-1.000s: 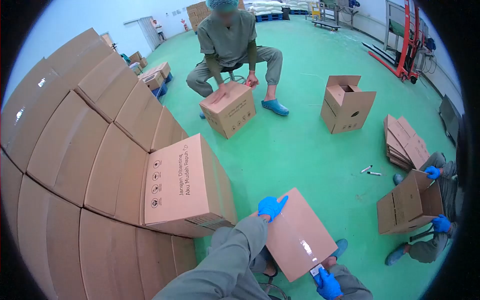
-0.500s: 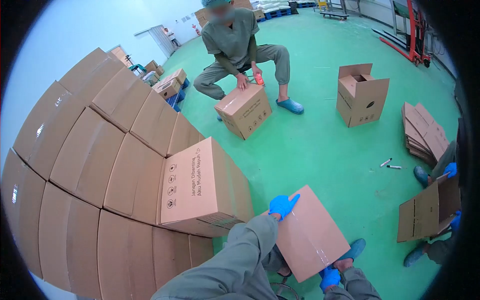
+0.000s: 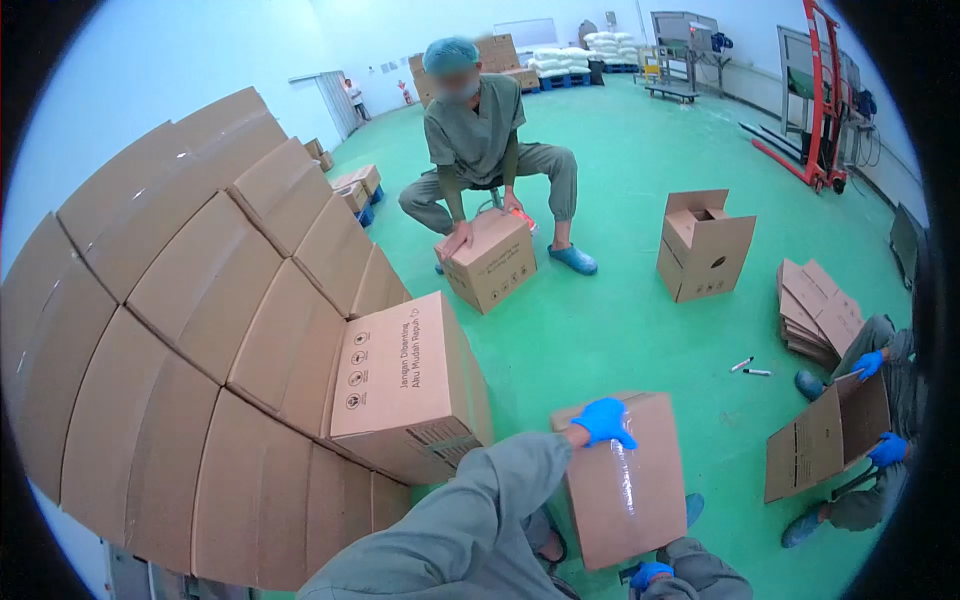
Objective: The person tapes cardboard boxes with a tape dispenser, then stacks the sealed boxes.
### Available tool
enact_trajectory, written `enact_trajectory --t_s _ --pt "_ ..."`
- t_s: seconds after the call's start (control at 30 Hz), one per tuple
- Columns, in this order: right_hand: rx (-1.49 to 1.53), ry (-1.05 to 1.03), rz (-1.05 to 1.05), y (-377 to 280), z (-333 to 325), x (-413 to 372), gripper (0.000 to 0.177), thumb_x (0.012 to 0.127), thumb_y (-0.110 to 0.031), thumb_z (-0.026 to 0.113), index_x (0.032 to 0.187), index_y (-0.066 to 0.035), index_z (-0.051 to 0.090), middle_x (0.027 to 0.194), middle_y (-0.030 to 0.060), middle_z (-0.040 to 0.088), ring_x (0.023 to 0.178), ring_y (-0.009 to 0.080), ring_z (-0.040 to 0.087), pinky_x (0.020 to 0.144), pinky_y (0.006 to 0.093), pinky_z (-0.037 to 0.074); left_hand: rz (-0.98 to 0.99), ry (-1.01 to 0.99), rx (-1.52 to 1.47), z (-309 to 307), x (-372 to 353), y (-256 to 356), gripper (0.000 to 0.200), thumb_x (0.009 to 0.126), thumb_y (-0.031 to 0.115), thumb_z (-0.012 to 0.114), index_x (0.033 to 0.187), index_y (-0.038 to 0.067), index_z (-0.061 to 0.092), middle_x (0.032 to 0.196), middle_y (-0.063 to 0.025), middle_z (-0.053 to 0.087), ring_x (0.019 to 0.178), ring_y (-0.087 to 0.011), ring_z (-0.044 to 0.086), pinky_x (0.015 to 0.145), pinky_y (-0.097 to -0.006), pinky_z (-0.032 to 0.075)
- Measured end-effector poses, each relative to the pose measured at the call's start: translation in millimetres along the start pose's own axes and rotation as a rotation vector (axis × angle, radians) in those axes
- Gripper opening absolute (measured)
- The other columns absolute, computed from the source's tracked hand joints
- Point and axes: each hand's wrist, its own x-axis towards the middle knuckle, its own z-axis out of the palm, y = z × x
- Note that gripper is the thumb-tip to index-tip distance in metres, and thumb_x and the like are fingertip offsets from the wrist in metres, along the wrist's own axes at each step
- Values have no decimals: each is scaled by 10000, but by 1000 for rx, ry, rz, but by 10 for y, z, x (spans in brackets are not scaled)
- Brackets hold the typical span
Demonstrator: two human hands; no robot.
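Note:
A closed cardboard box [image 3: 640,500] stands in front of me, a shiny strip of clear tape running along its top. My left hand [image 3: 605,422], in a blue glove, lies flat near the far edge of that top with its fingers apart. Low at the box's near side is my right hand [image 3: 652,574], also blue-gloved. Its fingers curl around a small dark tool [image 3: 629,574], mostly hidden by the hand and sleeve.
Stacked cartons [image 3: 180,290] form a wall on the left, with a printed carton [image 3: 400,380] against it. A seated co-worker handles another box [image 3: 490,260] ahead. An open-flapped box [image 3: 707,245], two markers [image 3: 757,373] and flattened cartons [image 3: 815,310] lie rightward, near another worker's open box [image 3: 825,440].
The box in front of me has turned to stand straighter in view. My left hand has shifted from its edge onto the top. The co-worker ahead has moved a hand across their box.

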Motion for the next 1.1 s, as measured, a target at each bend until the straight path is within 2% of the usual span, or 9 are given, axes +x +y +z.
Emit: enact_trajectory --t_s 0.07,0.2,0.43,0.6,0.7,0.8,0.9,0.93,1.1 --pt "61 -19 -70 -134 -207 -231 627 657 -375 696 1243 -176 591 1158 161 643 1067 350 612 917 429 494 71 34 196 -281 -178 754 924 570 449 827 1208 -122 481 1252 -290 523 1114 -389 552 941 -447 464" --pt "231 307 -52 -174 -328 -481 783 573 -374 776 1271 -122 526 1181 193 619 1074 383 600 923 433 485 344 642 564 -679 -630 1001 1009 662 400 778 1361 -152 303 1366 -329 399 1289 -463 380 1107 -454 313" --pt "332 338 -65 -180 -455 -607 778 623 -387 763 1286 -78 498 1139 214 631 1050 387 610 879 453 490 114 1257 203 -1890 -2113 1054 949 746 333 782 1429 -68 259 1475 -276 283 1369 -385 301 1111 -388 291" --pt "218 306 -11 48 -248 -251 681 716 -400 698 1274 -56 514 1180 209 620 1072 347 614 873 449 496 -260 1695 391 -1414 -2737 1231 998 791 424 721 1478 -29 157 1539 -218 172 1418 -426 131 1134 -555 126" --pt "233 4 40 -37 -384 -558 683 685 -338 711 1279 -62 516 1198 205 613 1064 328 622 855 436 509 -458 1484 507 -1557 -2873 1163 944 828 524 630 1478 -7 197 1556 -182 146 1429 -431 41 1110 -624 36" --pt "316 200 -43 -89 -428 -630 652 686 -326 735 1248 -57 544 1212 186 605 1069 324 611 862 434 507 -534 1299 730 -1807 -2802 704 715 863 536 542 1346 17 450 1424 -177 401 1358 -396 285 1107 -608 107" --pt "468 -746 -519 371 -607 654 675 686 -316 730 1272 -49 526 1189 175 611 1107 327 586 896 422 492 -537 1291 745 -2080 -2662 164 568 868 483 545 1226 42 571 1278 -146 561 1238 -345 457 1083 -577 205" --pt "280 -46 -180 118 -476 180 660 684 -312 728 1260 -58 528 1181 174 613 1108 329 585 892 422 492 -590 1314 773 -2279 -2579 39 510 866 457 557 1180 59 603 1211 -126 612 1169 -309 532 1067 -552 255" --pt "193 379 -364 11 -561 -362 587 677 -294 721 1202 -104 541 1140 170 623 1113 341 580 874 418 490 -520 1309 726 -2684 -2622 -354 405 857 418 587 1040 63 658 1002 -159 646 1005 -326 586 939 -455 410"
